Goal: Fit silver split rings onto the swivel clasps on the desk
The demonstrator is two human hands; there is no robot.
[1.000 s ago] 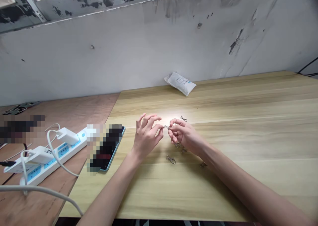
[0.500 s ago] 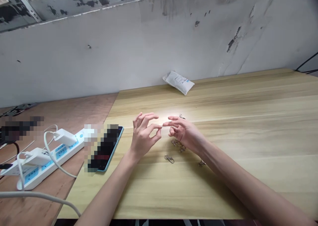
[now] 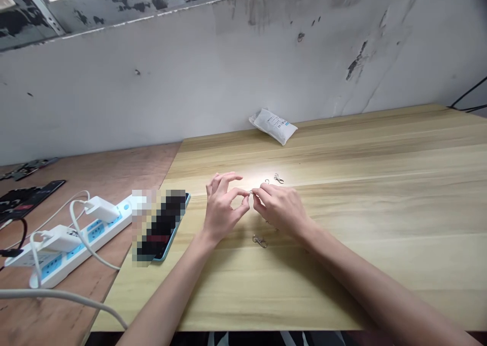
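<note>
Thumb and forefinger of my left hand (image 3: pixel 222 209) pinch a small shiny metal piece (image 3: pixel 250 193), its other fingers raised. My right hand (image 3: pixel 283 209) pinches the same piece from the right, fingertips nearly meeting the left ones. Its exact shape is too small to make out. Just beyond my right fingers a curved metal ring (image 3: pixel 267 182) shows; I cannot tell whether it is held or lying. One metal swivel clasp (image 3: pixel 259 241) lies on the table below my hands, another clasp (image 3: pixel 279 178) beyond my right hand. More metal bits are mostly hidden under my right hand.
A phone (image 3: pixel 167 229), partly blurred out, lies left of my hands. Beside it a white power strip (image 3: pixel 81 249) with chargers and cables rests on a brown surface (image 3: pixel 125 168). A white plastic packet (image 3: pixel 273 126) lies against the wall at the wooden table's (image 3: pixel 380 183) back.
My right hand has turned over and closed its fingers on the small metal piece, covering most of the clasps beneath. My left hand keeps its pinch and has barely shifted.
</note>
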